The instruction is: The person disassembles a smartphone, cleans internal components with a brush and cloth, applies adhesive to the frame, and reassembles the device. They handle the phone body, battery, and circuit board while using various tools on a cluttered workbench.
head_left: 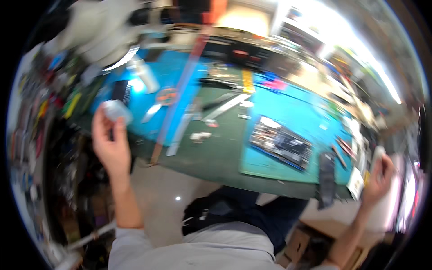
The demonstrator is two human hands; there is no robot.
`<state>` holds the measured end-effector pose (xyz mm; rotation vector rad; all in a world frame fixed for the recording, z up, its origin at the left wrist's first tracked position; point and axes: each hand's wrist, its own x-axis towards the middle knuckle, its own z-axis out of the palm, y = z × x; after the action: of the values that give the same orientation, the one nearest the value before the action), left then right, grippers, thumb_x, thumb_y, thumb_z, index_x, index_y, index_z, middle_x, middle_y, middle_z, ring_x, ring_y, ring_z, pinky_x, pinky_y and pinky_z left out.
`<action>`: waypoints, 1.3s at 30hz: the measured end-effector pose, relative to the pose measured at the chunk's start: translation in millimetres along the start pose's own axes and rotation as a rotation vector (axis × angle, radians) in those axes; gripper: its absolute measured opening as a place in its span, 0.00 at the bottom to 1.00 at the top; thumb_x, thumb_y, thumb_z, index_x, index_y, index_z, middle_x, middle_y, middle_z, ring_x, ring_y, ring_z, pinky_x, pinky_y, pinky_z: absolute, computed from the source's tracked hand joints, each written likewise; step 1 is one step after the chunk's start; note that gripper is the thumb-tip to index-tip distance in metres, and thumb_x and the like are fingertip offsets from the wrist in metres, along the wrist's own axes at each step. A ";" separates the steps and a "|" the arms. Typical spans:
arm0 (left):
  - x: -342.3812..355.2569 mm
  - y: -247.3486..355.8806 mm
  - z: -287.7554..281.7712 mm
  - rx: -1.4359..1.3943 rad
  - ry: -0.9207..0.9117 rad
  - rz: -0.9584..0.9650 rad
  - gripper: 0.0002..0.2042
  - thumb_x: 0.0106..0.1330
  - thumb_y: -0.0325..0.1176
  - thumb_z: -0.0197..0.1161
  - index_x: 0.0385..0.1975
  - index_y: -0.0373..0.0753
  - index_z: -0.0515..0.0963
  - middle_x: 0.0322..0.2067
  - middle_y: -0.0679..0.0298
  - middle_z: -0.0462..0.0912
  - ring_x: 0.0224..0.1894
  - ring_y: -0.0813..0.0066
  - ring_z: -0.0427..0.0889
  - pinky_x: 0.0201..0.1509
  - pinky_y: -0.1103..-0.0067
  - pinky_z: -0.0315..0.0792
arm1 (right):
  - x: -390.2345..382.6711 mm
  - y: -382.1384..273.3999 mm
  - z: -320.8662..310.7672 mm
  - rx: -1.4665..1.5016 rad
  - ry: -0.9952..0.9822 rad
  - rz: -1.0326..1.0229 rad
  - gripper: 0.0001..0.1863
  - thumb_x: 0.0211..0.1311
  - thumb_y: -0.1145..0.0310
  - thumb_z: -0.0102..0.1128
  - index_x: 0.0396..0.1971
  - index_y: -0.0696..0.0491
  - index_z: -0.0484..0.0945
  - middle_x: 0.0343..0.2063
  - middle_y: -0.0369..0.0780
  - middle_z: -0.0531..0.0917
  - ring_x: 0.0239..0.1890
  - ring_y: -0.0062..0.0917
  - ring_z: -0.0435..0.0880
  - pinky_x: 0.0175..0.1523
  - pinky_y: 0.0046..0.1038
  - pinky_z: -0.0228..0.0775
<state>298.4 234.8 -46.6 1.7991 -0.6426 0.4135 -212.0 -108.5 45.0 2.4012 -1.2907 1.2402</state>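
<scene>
Here I have the left hand [111,148] grasping a pale, blurred piece [118,111], the right hand [377,183] pinching a small white thing [380,152]. The dark gadget [282,143] lies untouched on the blue mat [310,121], seemingly opened, insides bare, not yet closed up.

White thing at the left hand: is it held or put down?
Held: the left hand pinches the white thing between thumb and fingers.
</scene>
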 end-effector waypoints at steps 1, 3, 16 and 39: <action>0.4 -1.4 3.6 -0.009 -0.039 -0.022 0.24 0.76 0.26 0.62 0.70 0.33 0.69 0.57 0.55 0.81 0.57 0.69 0.81 0.63 0.71 0.75 | 9.3 2.7 -2.6 -0.061 0.026 -0.031 0.08 0.74 0.76 0.61 0.49 0.58 0.83 0.45 0.40 0.86 0.48 0.24 0.83 0.56 0.26 0.75; 1.6 -0.6 15.1 0.027 -0.078 -0.036 0.26 0.76 0.25 0.62 0.73 0.36 0.66 0.59 0.50 0.79 0.58 0.65 0.81 0.65 0.68 0.75 | 23.6 14.3 -3.0 -0.035 0.088 -0.089 0.08 0.73 0.76 0.62 0.49 0.56 0.83 0.43 0.39 0.87 0.47 0.24 0.85 0.55 0.27 0.76; 7.3 -5.0 29.2 0.111 -0.187 -0.066 0.33 0.76 0.23 0.59 0.79 0.43 0.55 0.66 0.44 0.72 0.66 0.56 0.77 0.71 0.62 0.71 | -71.3 -57.0 -22.7 -0.146 -0.628 0.042 0.40 0.57 0.46 0.75 0.64 0.55 0.75 0.40 0.41 0.82 0.40 0.33 0.83 0.39 0.36 0.78; -191.0 218.9 127.1 -1.069 -1.368 -0.707 0.25 0.80 0.38 0.58 0.70 0.31 0.65 0.64 0.59 0.76 0.64 0.74 0.76 0.67 0.73 0.72 | -117.4 -89.5 -5.2 1.477 -0.855 0.822 0.18 0.72 0.77 0.64 0.58 0.60 0.71 0.49 0.38 0.85 0.51 0.14 0.83 0.55 0.19 0.75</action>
<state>8.9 106.8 -29.8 0.8916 -0.7939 -1.4997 -182.2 23.0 -15.3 3.9051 -2.2670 1.8714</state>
